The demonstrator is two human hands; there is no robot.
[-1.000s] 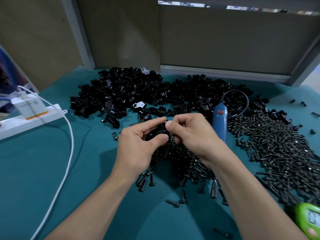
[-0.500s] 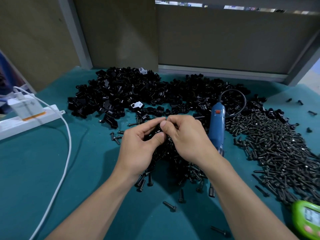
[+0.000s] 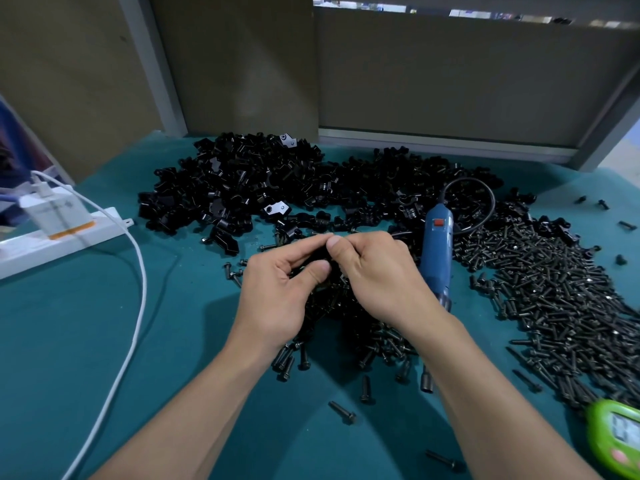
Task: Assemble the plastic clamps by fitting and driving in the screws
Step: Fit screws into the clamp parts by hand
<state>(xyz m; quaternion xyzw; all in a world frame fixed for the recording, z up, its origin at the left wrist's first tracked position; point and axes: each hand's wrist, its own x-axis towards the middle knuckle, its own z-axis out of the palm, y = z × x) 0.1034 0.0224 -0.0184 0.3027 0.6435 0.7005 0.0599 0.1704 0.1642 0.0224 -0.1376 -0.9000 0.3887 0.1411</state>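
My left hand (image 3: 277, 292) and my right hand (image 3: 381, 275) meet over the middle of the teal table. Together they pinch a small black plastic clamp (image 3: 320, 256), mostly hidden between thumbs and fingers. Whether a screw sits in it I cannot tell. Under the hands lies a heap of black screws (image 3: 349, 313). A large pile of black clamp parts (image 3: 284, 181) spreads across the back. A wide pile of screws (image 3: 561, 299) covers the right side. A blue electric screwdriver (image 3: 437, 251) lies just right of my right hand, its bit end pointing toward me.
A white power strip (image 3: 62, 233) with a plugged-in charger and white cable (image 3: 138, 271) lies at the left. A green timer (image 3: 620, 441) sits at the lower right edge. Loose screws (image 3: 343, 412) are scattered near my forearms. Grey partition walls close the back.
Both hands stay together on the clamp, with only small finger shifts. The view has drifted slightly.
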